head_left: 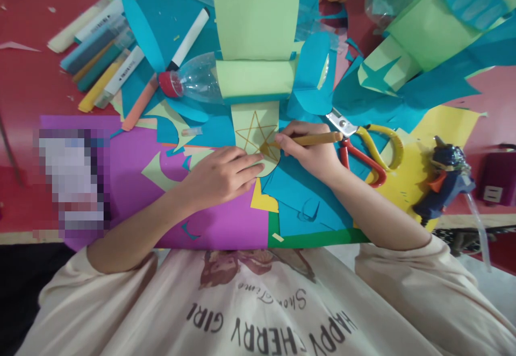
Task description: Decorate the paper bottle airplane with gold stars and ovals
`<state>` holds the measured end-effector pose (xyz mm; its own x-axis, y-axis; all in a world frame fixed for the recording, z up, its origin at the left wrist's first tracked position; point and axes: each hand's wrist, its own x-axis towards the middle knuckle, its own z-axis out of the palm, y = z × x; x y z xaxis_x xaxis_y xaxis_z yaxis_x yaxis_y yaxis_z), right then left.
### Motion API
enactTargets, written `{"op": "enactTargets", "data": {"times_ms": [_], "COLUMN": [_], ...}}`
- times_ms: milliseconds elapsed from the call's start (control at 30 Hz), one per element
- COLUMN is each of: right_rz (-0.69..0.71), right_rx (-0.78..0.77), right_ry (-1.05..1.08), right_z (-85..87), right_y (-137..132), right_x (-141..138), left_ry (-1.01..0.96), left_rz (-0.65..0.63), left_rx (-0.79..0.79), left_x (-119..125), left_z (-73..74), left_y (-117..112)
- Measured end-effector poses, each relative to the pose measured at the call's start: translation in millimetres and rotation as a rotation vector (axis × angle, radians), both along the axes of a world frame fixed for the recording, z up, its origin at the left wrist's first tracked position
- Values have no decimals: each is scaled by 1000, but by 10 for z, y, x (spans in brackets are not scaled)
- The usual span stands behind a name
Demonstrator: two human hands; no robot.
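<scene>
My right hand (pixel 306 146) grips a brown-yellow marker (pixel 318 139), its tip resting on a pale green paper flap (pixel 245 116) with a rounded end. A star outline (pixel 253 130) is drawn on that flap in brown, and one lower part of it is coloured in. My left hand (pixel 229 173) lies with its fingers stretched out over the flap's lower left. The flap joins a clear plastic bottle (pixel 201 79) lying on its side, which has a red cap (pixel 169 84) and is wrapped in a pale green paper band (pixel 256 79).
Scissors (pixel 363 146) with red and yellow handles lie right of my right hand. Farther right is a blue glue gun (pixel 445 181). Several markers (pixel 100 49) are at the upper left, above a blurred-out phone-like object (pixel 74 178). Another paper-covered bottle (pixel 435 28) stands out upper right.
</scene>
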<state>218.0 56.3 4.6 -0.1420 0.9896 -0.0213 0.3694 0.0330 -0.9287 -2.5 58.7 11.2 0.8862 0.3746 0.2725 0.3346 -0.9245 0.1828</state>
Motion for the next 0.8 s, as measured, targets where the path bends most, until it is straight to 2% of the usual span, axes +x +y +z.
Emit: {"op": "enactTargets", "data": {"times_ms": [467,800], "right_rz": [66,2], "right_rx": [-40,10], "right_ry": [19,28], "right_z": [-5,0], "right_y": [-9,4], "right_x": [-6,4], "left_ry": [-5,30], "left_rz": [3,4], "left_rx": [0,-33], "left_x": [9,-12], "left_z": [15,-6], "left_y": [-6,-10]}}
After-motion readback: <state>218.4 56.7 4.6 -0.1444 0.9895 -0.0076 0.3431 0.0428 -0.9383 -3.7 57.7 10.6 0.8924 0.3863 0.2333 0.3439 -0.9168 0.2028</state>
